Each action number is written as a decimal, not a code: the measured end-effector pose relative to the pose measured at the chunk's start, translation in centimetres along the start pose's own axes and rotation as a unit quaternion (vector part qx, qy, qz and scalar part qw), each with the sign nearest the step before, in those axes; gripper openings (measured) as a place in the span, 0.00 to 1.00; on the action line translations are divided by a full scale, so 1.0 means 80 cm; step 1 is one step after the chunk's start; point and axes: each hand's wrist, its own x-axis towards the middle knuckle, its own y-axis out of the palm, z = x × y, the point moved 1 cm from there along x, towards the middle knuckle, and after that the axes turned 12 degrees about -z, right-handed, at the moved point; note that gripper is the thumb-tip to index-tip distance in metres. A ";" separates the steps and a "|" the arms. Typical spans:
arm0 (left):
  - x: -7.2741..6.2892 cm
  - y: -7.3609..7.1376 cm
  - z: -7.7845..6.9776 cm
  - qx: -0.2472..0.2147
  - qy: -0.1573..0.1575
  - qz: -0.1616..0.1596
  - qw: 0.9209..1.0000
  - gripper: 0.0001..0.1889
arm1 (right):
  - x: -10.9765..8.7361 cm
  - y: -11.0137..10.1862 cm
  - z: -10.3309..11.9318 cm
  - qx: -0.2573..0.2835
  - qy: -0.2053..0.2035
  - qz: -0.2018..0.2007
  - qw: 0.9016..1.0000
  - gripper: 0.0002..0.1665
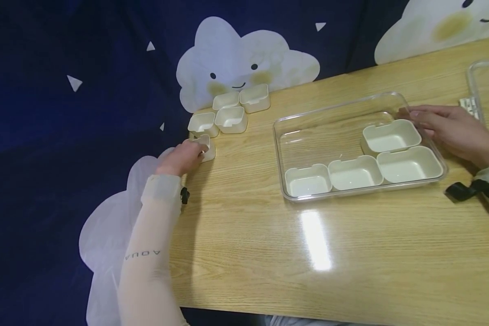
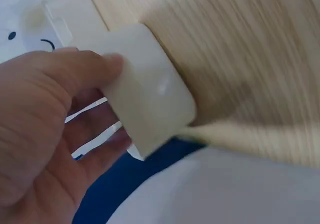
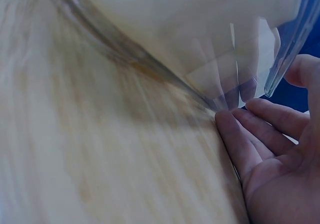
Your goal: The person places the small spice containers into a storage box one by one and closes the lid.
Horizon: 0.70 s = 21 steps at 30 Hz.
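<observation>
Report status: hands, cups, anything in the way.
Left hand pinching cream cup. Right hand touching clear bin. Four cups inside it. No obstruction seen between held cup and bin.

We see a pale yellow-brown table [image 1: 244, 271] with darker wood-grain streaks and a white patch of glare [image 1: 315, 240] towards its near edge. At its left edge and far left corner the loose boxes [image 1: 231, 121] are plain cream, and we find the same cream on the four boxes [image 1: 409, 167] inside the colourless, see-through tray [image 1: 326, 145]. Beyond the far edge we have a navy backdrop [image 1: 106, 136] patterned with white triangles [image 1: 74, 83] and white clouds [image 1: 228, 50], two bearing black eyes, black smiles and yellow cheeks. We also note a pale peach sleeve [image 1: 146, 285] with grey lettering [image 1: 143, 254] and a black strap [image 1: 459, 192]
</observation>
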 end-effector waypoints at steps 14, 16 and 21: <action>0.011 0.017 -0.034 -0.034 0.060 -0.043 0.997 0.09 | 0.001 -0.002 -0.002 0.014 -0.013 0.009 1.000 0.36; 0.012 0.018 -0.039 -0.039 0.068 -0.046 0.996 0.10 | 0.001 -0.002 -0.001 0.000 -0.009 0.010 1.000 0.37; 0.012 0.021 -0.053 -0.059 0.080 -0.058 0.993 0.09 | -0.001 -0.002 0.002 0.007 -0.007 0.014 1.000 0.37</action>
